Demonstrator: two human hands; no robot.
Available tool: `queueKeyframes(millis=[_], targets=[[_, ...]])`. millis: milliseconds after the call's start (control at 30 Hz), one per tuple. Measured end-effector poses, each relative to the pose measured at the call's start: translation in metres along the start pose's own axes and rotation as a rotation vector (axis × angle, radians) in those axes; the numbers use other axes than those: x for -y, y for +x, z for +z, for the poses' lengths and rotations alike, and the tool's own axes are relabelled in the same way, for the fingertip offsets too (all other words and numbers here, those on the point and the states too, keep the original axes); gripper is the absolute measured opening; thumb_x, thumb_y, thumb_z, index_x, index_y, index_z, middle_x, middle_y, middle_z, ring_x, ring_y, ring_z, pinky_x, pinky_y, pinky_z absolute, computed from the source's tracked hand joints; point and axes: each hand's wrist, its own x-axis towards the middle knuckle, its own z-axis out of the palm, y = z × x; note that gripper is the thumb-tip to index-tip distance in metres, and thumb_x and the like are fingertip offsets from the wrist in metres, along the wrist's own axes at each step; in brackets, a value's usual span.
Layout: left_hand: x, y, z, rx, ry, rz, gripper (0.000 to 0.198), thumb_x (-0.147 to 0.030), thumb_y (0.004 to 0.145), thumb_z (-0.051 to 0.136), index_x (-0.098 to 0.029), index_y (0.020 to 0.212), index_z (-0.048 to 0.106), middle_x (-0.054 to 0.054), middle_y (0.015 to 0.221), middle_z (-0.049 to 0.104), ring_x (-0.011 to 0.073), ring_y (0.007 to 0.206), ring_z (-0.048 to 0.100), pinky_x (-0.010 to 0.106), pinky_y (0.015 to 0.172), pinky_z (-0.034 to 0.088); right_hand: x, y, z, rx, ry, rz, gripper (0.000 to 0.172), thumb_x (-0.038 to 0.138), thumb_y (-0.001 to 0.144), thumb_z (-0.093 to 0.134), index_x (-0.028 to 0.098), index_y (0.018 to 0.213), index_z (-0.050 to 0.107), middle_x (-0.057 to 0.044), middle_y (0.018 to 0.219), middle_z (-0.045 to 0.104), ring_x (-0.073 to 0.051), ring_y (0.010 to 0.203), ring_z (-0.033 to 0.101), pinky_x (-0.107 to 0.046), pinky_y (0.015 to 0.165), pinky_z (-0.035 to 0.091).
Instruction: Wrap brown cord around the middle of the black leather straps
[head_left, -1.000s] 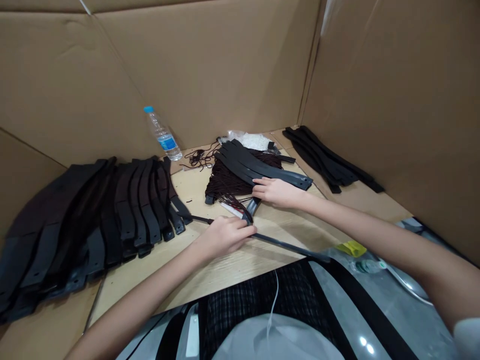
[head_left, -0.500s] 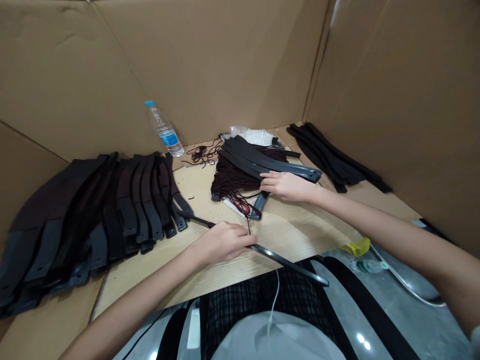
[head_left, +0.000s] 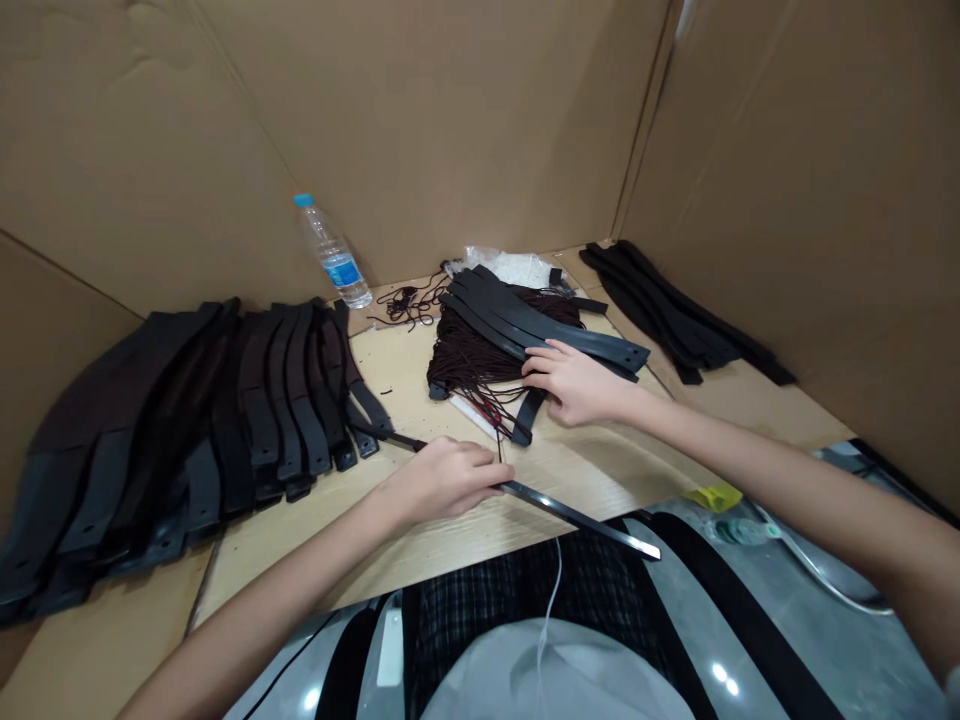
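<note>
My left hand [head_left: 455, 478] is closed around the middle of a long, curved black slat [head_left: 577, 516], held at a slant over the near edge of the table. Dark cord wraps part of the slat left of my fingers, and one thin strand runs from them up toward the cord bundle. My right hand [head_left: 574, 385] has its fingers apart and bent, with the tips at the bundle of dark brown cord [head_left: 472, 345]. Several bare black slats [head_left: 551, 325] lie on top of this bundle, just beyond my fingers. A red-and-white item under the cord is mostly hidden.
A big row of slats, many cord-wrapped [head_left: 161, 400], covers the left side. More black slats [head_left: 667, 310] lie at the right by the cardboard wall [head_left: 810, 150]. Behind are a water bottle [head_left: 341, 265], loose cord [head_left: 409, 303] and a clear plastic bag [head_left: 514, 266].
My right hand's fingers have bent and spread slightly beside the cord bundle. The left hand keeps hold of the slat, whose right end has risen a little. The view has shifted slightly.
</note>
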Motion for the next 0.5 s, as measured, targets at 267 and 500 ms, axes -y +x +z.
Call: queueKeyframes(millis=[267, 500], targets=[[-0.001, 0.0, -0.001, 0.019, 0.005, -0.01, 0.037, -0.036, 0.102, 0.03, -0.02, 0.1, 0.063, 0.001, 0.075, 0.065, 0.0147, 0.068, 0.063, 0.026, 0.056, 0.038, 0.06, 0.017, 0.008, 0.06, 0.147, 0.306, 0.031, 0.041, 0.076, 0.072, 0.013, 0.089, 0.069, -0.013, 0.093, 0.066, -0.028, 0.094, 0.055, -0.04, 0.086, 0.042], [-0.001, -0.002, -0.003, 0.045, -0.018, -0.034, 0.033, -0.035, 0.102, 0.033, -0.02, 0.103, 0.063, 0.002, 0.075, 0.065, 0.0144, 0.069, 0.063, 0.025, 0.058, 0.039, 0.051, 0.016, 0.013, -0.007, 0.379, 0.403, 0.009, 0.022, 0.079, 0.07, 0.017, 0.072, 0.07, -0.007, 0.089, 0.063, -0.022, 0.091, 0.054, -0.034, 0.081, 0.043]])
